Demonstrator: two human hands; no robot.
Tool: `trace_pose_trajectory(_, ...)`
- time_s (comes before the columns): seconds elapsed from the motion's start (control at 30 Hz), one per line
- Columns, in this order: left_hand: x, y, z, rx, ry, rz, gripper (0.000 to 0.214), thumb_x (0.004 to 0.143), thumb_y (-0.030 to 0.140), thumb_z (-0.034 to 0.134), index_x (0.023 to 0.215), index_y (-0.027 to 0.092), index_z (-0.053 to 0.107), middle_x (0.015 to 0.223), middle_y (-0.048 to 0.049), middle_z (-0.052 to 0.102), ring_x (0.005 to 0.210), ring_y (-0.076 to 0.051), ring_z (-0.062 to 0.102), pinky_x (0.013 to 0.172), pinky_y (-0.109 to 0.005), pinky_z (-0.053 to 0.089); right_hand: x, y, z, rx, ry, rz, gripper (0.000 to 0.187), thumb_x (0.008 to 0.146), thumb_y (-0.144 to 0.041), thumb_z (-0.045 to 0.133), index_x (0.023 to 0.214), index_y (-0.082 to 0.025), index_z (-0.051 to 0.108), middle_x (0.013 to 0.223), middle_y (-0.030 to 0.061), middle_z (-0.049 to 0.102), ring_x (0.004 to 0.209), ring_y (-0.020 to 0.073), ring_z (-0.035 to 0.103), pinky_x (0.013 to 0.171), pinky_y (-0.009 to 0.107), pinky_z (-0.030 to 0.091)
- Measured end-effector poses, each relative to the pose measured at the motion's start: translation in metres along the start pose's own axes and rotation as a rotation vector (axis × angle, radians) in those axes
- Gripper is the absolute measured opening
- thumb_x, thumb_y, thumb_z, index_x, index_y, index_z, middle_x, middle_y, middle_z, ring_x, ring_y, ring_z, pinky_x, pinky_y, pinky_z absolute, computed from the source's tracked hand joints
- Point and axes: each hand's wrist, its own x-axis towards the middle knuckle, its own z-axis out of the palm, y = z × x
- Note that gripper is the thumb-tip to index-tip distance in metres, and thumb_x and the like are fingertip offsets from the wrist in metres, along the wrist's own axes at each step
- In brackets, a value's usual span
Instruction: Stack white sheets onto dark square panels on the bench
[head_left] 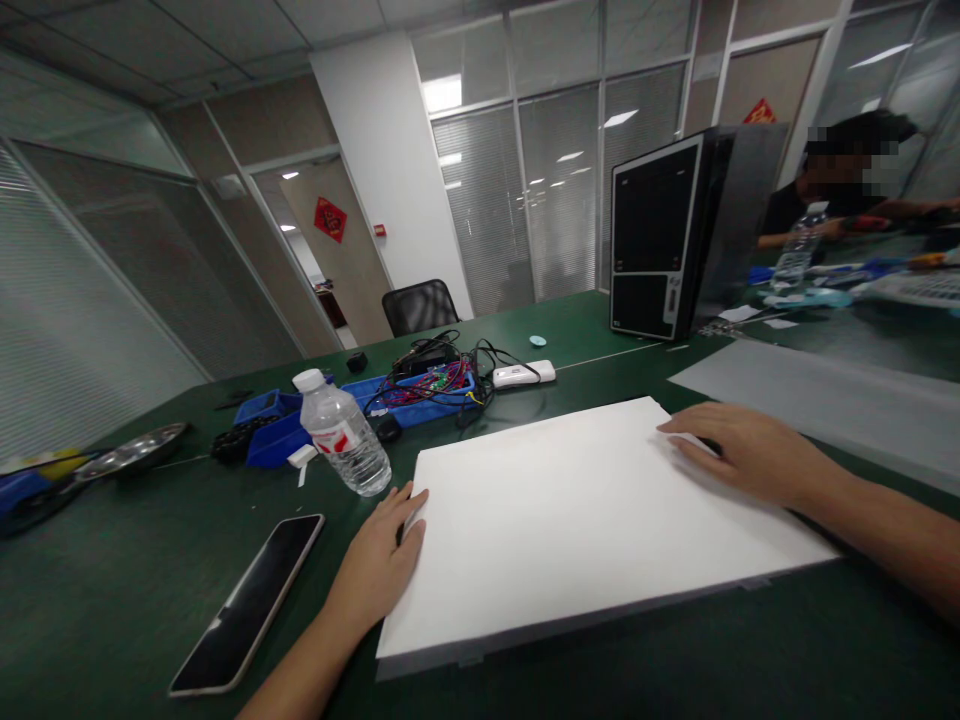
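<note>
A large white board (570, 520) lies flat on the green table (112, 590) in front of me. My left hand (382, 555) rests at the board's left edge, fingers together and curled over the edge near its far left corner. My right hand (739, 450) lies on the board's far right corner, fingers stretched out flat toward the left. Neither hand lifts the board.
A black phone (251, 605) lies left of my left arm, a water bottle (341, 435) behind it. Blue trays with wires (427, 385), a white device (523, 374) and a black computer tower (664, 240) stand farther back. Another person (832, 190) works at the far right.
</note>
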Motion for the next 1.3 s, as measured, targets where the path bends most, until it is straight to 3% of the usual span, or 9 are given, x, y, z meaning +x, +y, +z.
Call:
trace_pose_trajectory(0.17,0.001,0.001,-0.001,-0.036,0.015,-0.031,0.07,0.098,0.057,0.043,0.147,0.014,0.068,0.166,-0.0159,0.051,0.157,-0.034,0.046,0.131,-0.056,0.035,-0.01,0.075,0.003,-0.127,0.098,0.199,0.055,0.101,-0.052,0.054,0.138,-0.016,0.073,0.142,0.0224,0.068,0.125,0.0471,0.066,0.106,0.068,0.053)
trace_pose_trajectory(0.27,0.001,0.002,-0.001,-0.047,0.029,-0.027,0.071,0.099,0.059,0.043,0.148,0.014,0.068,0.166,-0.0162,0.052,0.156,-0.034,0.047,0.131,-0.056,0.034,-0.014,0.092,0.007,-0.106,0.1,0.227,0.056,0.103,-0.052,0.049,0.136,-0.013,0.074,0.143,0.0245,0.067,0.127,0.0471,0.065,0.108,0.068,0.053)
trace_pose_trajectory(0.37,-0.001,0.002,0.0,-0.046,0.043,0.011,0.073,0.1,0.06,0.042,0.152,0.013,0.063,0.168,-0.0166,0.049,0.157,-0.034,0.046,0.131,-0.056,0.033,-0.01,0.066,0.007,-0.069,0.092,0.101,0.054,0.105,-0.05,0.049,0.133,-0.014,0.076,0.146,0.0221,0.066,0.133,0.0431,0.064,0.115,0.067,0.05)
trace_pose_trajectory(0.5,-0.004,0.002,0.002,-0.023,0.041,0.041,0.074,0.103,0.06,0.04,0.154,0.012,0.06,0.169,-0.0181,0.047,0.159,-0.035,0.043,0.133,-0.057,0.03,-0.005,-0.016,-0.003,0.028,-0.005,-0.133,0.047,0.105,-0.05,0.057,0.145,-0.029,0.07,0.157,0.0108,0.06,0.144,0.0363,0.057,0.121,0.065,0.045)
trace_pose_trajectory(0.6,-0.006,0.002,0.002,-0.011,0.035,0.04,0.073,0.104,0.06,0.038,0.154,0.011,0.061,0.17,-0.0185,0.047,0.159,-0.035,0.042,0.133,-0.058,0.029,-0.008,-0.077,-0.011,0.178,-0.222,-0.362,0.064,0.099,-0.054,0.068,0.159,-0.036,0.057,0.166,0.0084,0.051,0.151,0.0375,0.05,0.124,0.064,0.042)
trace_pose_trajectory(0.7,-0.007,0.004,0.002,-0.004,0.019,0.029,0.074,0.104,0.061,0.038,0.155,0.011,0.059,0.171,-0.0188,0.045,0.16,-0.035,0.04,0.133,-0.059,0.028,-0.011,-0.114,-0.014,0.263,-0.365,-0.443,0.085,0.092,-0.062,0.073,0.167,-0.035,0.044,0.171,0.0116,0.041,0.155,0.0423,0.043,0.124,0.068,0.039)
trace_pose_trajectory(0.83,-0.007,0.004,0.003,0.01,0.003,0.018,0.078,0.103,0.065,0.038,0.157,0.011,0.056,0.171,-0.0205,0.044,0.161,-0.038,0.038,0.133,-0.062,0.026,-0.011,-0.127,-0.009,0.305,-0.385,-0.401,0.085,0.09,-0.061,0.076,0.165,-0.034,0.047,0.169,0.0135,0.041,0.154,0.0443,0.043,0.124,0.071,0.038)
trace_pose_trajectory(0.97,-0.008,0.002,0.005,0.036,0.01,0.035,0.079,0.103,0.067,0.039,0.157,0.013,0.056,0.171,-0.0206,0.043,0.162,-0.039,0.036,0.132,-0.066,0.025,-0.008,-0.125,-0.004,0.274,-0.381,-0.368,0.076,0.095,-0.061,0.069,0.164,-0.033,0.05,0.168,0.013,0.042,0.153,0.0441,0.043,0.123,0.072,0.039)
trace_pose_trajectory(1.3,-0.006,0.001,0.006,0.104,-0.053,0.065,0.086,0.099,0.068,0.049,0.164,0.011,0.047,0.174,-0.0206,0.034,0.164,-0.04,0.03,0.133,-0.066,0.022,-0.009,-0.125,-0.004,0.266,-0.429,-0.368,0.08,0.098,-0.067,0.064,0.167,-0.033,0.044,0.172,0.0109,0.038,0.156,0.0434,0.039,0.124,0.072,0.036)
